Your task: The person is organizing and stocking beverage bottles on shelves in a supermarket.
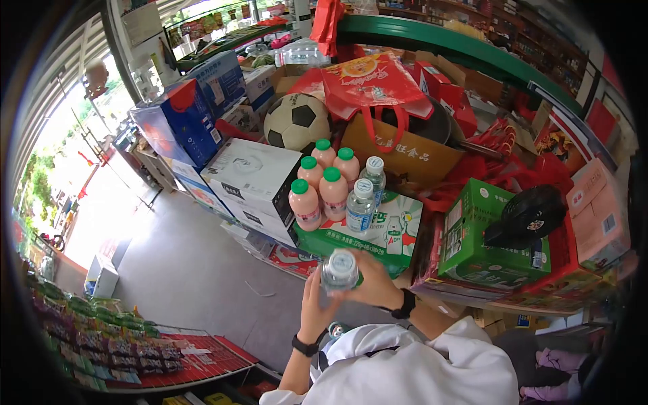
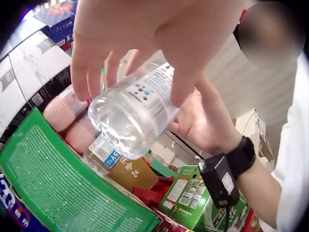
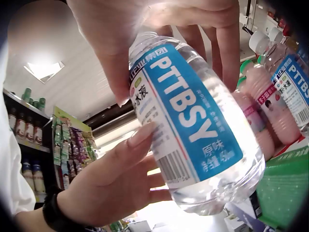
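Note:
Close in front of the torso, a clear plastic bottle [image 1: 339, 271] with a white cap is held between both hands. My right hand [image 1: 375, 281] grips its upper part, thumb on one side and fingers on the other. From the other side my left hand [image 1: 317, 307] holds it, the thumb on the label in the right wrist view. Its blue and white label [image 3: 188, 108] reads PTTBSY. Just beyond stand two similar clear bottles [image 1: 360, 210] and several pink bottles [image 1: 333, 196] with green caps, on a green carton [image 1: 398, 233].
White boxes [image 1: 253, 172] and blue boxes [image 1: 182, 125] are stacked left of the bottles. Behind them sit a football [image 1: 297, 121] and a red bag [image 1: 374, 81]. At right, a black object [image 1: 530, 216] lies on another green box [image 1: 466, 233]. Snack packets [image 1: 121, 344] hang at lower left.

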`<action>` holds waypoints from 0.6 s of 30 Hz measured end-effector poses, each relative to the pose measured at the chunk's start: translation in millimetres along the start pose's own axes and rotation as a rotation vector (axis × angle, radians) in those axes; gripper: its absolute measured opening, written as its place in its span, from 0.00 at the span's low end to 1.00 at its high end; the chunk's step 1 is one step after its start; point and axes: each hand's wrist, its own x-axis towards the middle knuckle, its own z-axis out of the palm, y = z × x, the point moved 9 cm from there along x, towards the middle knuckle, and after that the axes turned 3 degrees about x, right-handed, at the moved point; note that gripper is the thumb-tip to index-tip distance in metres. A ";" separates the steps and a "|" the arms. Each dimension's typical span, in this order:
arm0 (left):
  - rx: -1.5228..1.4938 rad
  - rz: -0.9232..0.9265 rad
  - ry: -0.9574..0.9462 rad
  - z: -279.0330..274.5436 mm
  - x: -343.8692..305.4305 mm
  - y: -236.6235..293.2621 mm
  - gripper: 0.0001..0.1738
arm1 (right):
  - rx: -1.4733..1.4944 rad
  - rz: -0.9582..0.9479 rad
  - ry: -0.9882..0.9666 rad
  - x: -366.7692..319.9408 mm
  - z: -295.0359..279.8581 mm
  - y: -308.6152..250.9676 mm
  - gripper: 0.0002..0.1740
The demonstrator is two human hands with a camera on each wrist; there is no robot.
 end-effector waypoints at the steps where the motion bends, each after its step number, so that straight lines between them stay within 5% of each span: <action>1: -0.010 0.024 0.032 -1.0 13.1 -5.8 0.43 | -0.033 -0.020 0.082 12.6 -4.1 2.6 0.41; 5: -0.113 0.019 0.058 8.5 56.5 -31.9 0.40 | -0.052 -0.016 0.249 46.9 -6.3 29.8 0.40; 12: -0.092 0.063 0.029 26.0 69.5 -42.9 0.41 | -0.113 0.048 0.189 46.0 -6.6 50.9 0.40; 16: -0.154 -0.082 -0.113 51.1 65.7 -45.5 0.40 | -0.145 0.056 0.176 30.7 -25.6 54.3 0.39; 18: -0.050 0.072 -0.127 66.6 62.7 -29.9 0.40 | -0.137 0.102 0.191 16.8 -38.8 61.4 0.38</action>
